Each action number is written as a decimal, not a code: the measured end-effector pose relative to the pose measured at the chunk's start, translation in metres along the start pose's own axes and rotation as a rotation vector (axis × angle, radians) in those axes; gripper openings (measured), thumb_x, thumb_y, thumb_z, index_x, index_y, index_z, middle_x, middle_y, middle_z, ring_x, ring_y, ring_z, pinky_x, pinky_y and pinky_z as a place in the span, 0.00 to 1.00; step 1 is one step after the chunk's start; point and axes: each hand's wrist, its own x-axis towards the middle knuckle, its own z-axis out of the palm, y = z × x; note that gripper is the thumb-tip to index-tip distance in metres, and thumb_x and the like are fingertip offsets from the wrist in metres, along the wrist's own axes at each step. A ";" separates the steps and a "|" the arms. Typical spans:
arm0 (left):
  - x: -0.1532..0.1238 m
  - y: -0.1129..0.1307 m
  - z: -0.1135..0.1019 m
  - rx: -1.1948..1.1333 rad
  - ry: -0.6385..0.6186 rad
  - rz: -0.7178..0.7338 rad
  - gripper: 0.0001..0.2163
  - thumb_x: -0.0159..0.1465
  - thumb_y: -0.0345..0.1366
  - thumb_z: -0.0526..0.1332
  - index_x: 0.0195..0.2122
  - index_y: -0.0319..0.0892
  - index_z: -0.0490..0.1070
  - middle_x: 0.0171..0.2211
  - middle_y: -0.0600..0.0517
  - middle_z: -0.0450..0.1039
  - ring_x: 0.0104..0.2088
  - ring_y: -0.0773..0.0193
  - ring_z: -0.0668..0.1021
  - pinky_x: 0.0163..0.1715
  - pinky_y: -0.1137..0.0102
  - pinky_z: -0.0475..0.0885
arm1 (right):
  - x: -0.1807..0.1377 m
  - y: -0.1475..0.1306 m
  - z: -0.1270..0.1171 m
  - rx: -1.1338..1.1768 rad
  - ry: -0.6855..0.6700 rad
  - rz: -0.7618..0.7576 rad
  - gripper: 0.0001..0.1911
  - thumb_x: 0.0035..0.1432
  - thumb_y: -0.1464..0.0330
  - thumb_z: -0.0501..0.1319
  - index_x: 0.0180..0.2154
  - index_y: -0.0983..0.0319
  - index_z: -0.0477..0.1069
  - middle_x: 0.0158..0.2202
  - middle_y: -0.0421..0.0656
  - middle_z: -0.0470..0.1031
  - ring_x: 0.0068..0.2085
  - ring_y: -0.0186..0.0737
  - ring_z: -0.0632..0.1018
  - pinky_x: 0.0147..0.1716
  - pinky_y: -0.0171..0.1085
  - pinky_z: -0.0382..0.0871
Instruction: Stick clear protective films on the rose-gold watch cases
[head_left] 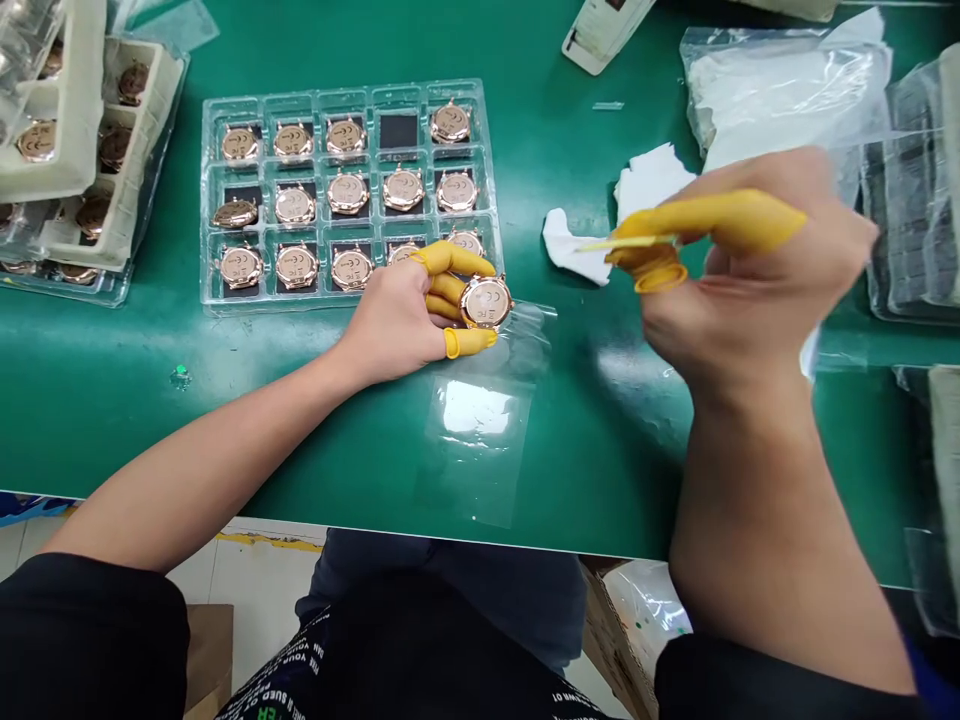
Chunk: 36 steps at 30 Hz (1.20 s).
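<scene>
at ten o'clock from the middle of the view, moulded cream and clear trays (146, 175) were stacked, with coppery watches seen in their pockets. between ten and eleven, fourteen round, polished watches (347, 190) were seated in a glossy clear tray (208, 180), one tipped at the middle row's left end; in the far row, only black lining was shown by one pocket. whether those fourteen had been worked on could not be told. by the middle, above the tray's near right corner, one metal watch (486, 300) was clamped between the yellow-capped thumb and fingers of the left hand (397, 320), its smooth back turned up; work on it was judged unfinished. at six o'clock, thin shiny film (480, 480) was laid on the green table (337, 450). toward two, matte, torn-edged white scraps (652, 180) were spread. between two and three, a slim yellow stick (622, 243) was pinched by the blurred right hand (750, 270), well apart from the watch. beyond, a crinkled plastic bag (765, 90) was set.
</scene>
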 end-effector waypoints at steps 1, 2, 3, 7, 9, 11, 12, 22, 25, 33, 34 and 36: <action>0.000 0.000 0.000 -0.007 -0.005 0.000 0.25 0.47 0.31 0.76 0.48 0.43 0.76 0.32 0.56 0.80 0.31 0.65 0.84 0.33 0.69 0.84 | 0.000 -0.007 0.000 0.032 -0.001 -0.049 0.05 0.66 0.66 0.65 0.37 0.50 0.81 0.35 0.46 0.77 0.40 0.49 0.79 0.42 0.54 0.72; 0.000 -0.001 0.000 -0.011 -0.010 0.002 0.25 0.47 0.32 0.76 0.48 0.43 0.76 0.32 0.56 0.80 0.31 0.66 0.83 0.33 0.70 0.83 | -0.001 -0.013 0.002 0.057 -0.030 -0.065 0.06 0.65 0.65 0.65 0.36 0.49 0.81 0.34 0.45 0.77 0.38 0.48 0.79 0.40 0.54 0.72; 0.000 -0.001 0.000 -0.011 -0.012 0.005 0.25 0.47 0.32 0.76 0.48 0.43 0.76 0.32 0.56 0.80 0.31 0.66 0.84 0.33 0.70 0.83 | -0.002 -0.019 0.005 0.071 -0.086 -0.047 0.06 0.65 0.65 0.65 0.35 0.49 0.81 0.34 0.44 0.77 0.38 0.48 0.79 0.41 0.54 0.73; -0.001 0.000 0.000 -0.032 -0.019 -0.009 0.25 0.47 0.31 0.77 0.47 0.43 0.76 0.33 0.56 0.80 0.32 0.64 0.85 0.35 0.68 0.85 | -0.006 -0.033 0.023 0.071 -0.251 0.083 0.08 0.63 0.65 0.63 0.33 0.48 0.80 0.35 0.43 0.78 0.39 0.50 0.77 0.46 0.59 0.73; -0.001 -0.001 0.000 -0.051 -0.018 -0.024 0.24 0.48 0.29 0.76 0.47 0.43 0.76 0.33 0.56 0.80 0.33 0.63 0.85 0.36 0.66 0.85 | -0.008 -0.034 0.029 0.098 -0.251 0.107 0.08 0.62 0.66 0.64 0.32 0.50 0.80 0.34 0.45 0.76 0.40 0.52 0.76 0.49 0.63 0.71; -0.001 -0.001 0.000 -0.065 -0.024 -0.026 0.24 0.48 0.28 0.76 0.47 0.43 0.76 0.33 0.56 0.80 0.33 0.63 0.85 0.36 0.66 0.85 | -0.010 -0.034 0.033 0.131 -0.260 0.155 0.07 0.62 0.66 0.65 0.31 0.51 0.78 0.34 0.46 0.75 0.44 0.55 0.76 0.53 0.66 0.68; -0.001 -0.002 0.000 -0.069 -0.034 -0.023 0.24 0.48 0.28 0.76 0.46 0.43 0.76 0.33 0.56 0.81 0.33 0.63 0.85 0.35 0.66 0.85 | -0.011 -0.035 0.035 0.137 -0.265 0.186 0.07 0.62 0.66 0.66 0.30 0.52 0.77 0.35 0.47 0.75 0.46 0.57 0.76 0.54 0.67 0.67; 0.000 -0.002 0.001 -0.041 -0.037 -0.018 0.23 0.47 0.26 0.77 0.46 0.44 0.77 0.32 0.55 0.81 0.34 0.59 0.86 0.35 0.64 0.85 | -0.016 -0.040 0.050 0.102 -0.201 0.241 0.12 0.62 0.65 0.65 0.26 0.54 0.69 0.37 0.49 0.74 0.51 0.59 0.75 0.54 0.67 0.68; -0.001 0.001 0.000 -0.037 -0.049 -0.028 0.24 0.48 0.26 0.77 0.46 0.43 0.77 0.32 0.55 0.80 0.34 0.59 0.86 0.35 0.64 0.85 | -0.015 -0.038 0.047 0.079 -0.189 0.302 0.07 0.63 0.61 0.66 0.32 0.52 0.75 0.37 0.48 0.72 0.52 0.59 0.75 0.55 0.65 0.70; 0.000 0.006 -0.004 -0.017 -0.031 -0.043 0.26 0.47 0.29 0.77 0.48 0.42 0.76 0.34 0.54 0.81 0.34 0.63 0.86 0.34 0.69 0.85 | -0.006 0.002 0.014 -0.035 -0.145 0.307 0.12 0.66 0.58 0.67 0.49 0.51 0.81 0.45 0.49 0.75 0.52 0.57 0.73 0.58 0.64 0.66; 0.000 0.006 -0.004 -0.018 -0.036 -0.038 0.26 0.47 0.30 0.78 0.49 0.42 0.76 0.34 0.54 0.81 0.34 0.63 0.86 0.34 0.70 0.85 | -0.007 0.002 0.015 -0.033 -0.133 0.316 0.14 0.66 0.58 0.68 0.51 0.51 0.80 0.47 0.50 0.76 0.53 0.57 0.73 0.59 0.63 0.65; 0.000 0.005 -0.004 -0.031 -0.048 -0.033 0.26 0.48 0.30 0.78 0.49 0.43 0.76 0.33 0.55 0.81 0.33 0.63 0.86 0.34 0.70 0.84 | -0.010 -0.005 0.023 0.101 -0.129 0.387 0.19 0.65 0.56 0.70 0.56 0.49 0.76 0.47 0.48 0.78 0.51 0.53 0.74 0.57 0.58 0.69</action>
